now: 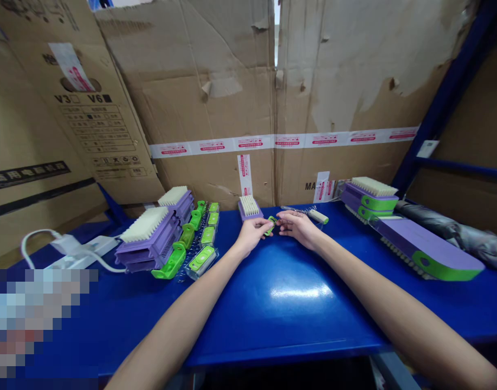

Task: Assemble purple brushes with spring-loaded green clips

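Left end of blue table (248,309): white power strip (83,259), plug and cable attached. Beside it, purple brush blocks (161,238), pale bristles up. Next, a near-to-far row of bare green parts (170,261), then a row of clear-edged green pieces (202,259). Middle, far side: single purple brush (248,208), just behind left hand (254,234). Left thumb and fingers pinch small green piece (269,226). Right hand (297,226) close beside it, fingers curled; cannot tell whether they grip anything. Just right, pale green-ended piece (318,216). Far right: purple-and-green brushes (431,244), dark wrapped roll (455,227).
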